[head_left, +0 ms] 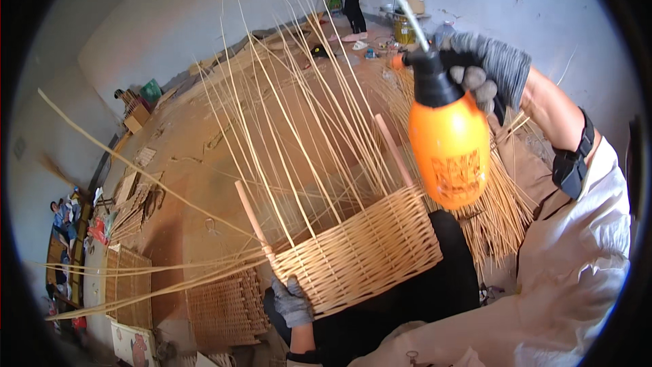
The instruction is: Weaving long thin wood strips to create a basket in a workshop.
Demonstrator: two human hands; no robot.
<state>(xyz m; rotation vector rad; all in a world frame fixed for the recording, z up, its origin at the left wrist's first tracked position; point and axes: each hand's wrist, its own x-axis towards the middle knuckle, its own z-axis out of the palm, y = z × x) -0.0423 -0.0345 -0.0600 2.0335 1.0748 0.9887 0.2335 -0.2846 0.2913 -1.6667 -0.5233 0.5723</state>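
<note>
My right hand (481, 71), in a grey knit glove, is wrapped round the black head of an orange spray bottle (448, 139). The bottle is raised over the right end of a half-woven wicker panel (360, 251), and a white rod (404, 5) rises from its top. The panel rests on my lap, its long bare stakes (272, 129) sticking up and away from me. A thicker peeled stick stands at each end of it. Down at the panel's lower left corner, my gloved left hand (293, 302) grips the weave. Loose weaving strands (170, 278) trail leftward from that side.
A big bundle of cut wicker rods (499, 211) lies to my right. Finished woven pieces (224, 306) lie on the floor at lower left. Another person (353, 0) stands at the far wall beside pots and containers (405, 27). Clothes hang over a rack (61, 245) at far left.
</note>
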